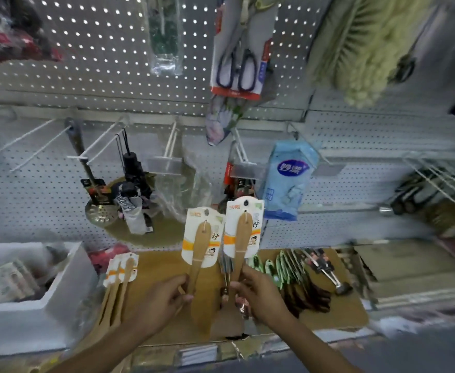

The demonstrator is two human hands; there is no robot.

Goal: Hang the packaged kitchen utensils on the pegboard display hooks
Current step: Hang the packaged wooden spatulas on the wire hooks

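Packaged wooden spatulas, two of them, held up side by side before the lower pegboard (355, 184). Left spatula (200, 246) gripped low on its wooden handle by the left hand (164, 300), fingers curled round it; card header tilted slightly left. Right spatula (243, 235) pinched near its lower handle by the right hand (258, 294), card upright and a little higher, just beside the other. Behind and above, bare white hooks (172, 141) jutting from the pegboard. More carded spatulas (121, 270) lying at the left on the brown cardboard sheet (342, 310) on the shelf. Hanging nearby: a blue packet (288, 181), carded scissors (238, 49), a slotted ladle (99, 208), folded black umbrellas (134, 184). White box (59, 289) at the far left.
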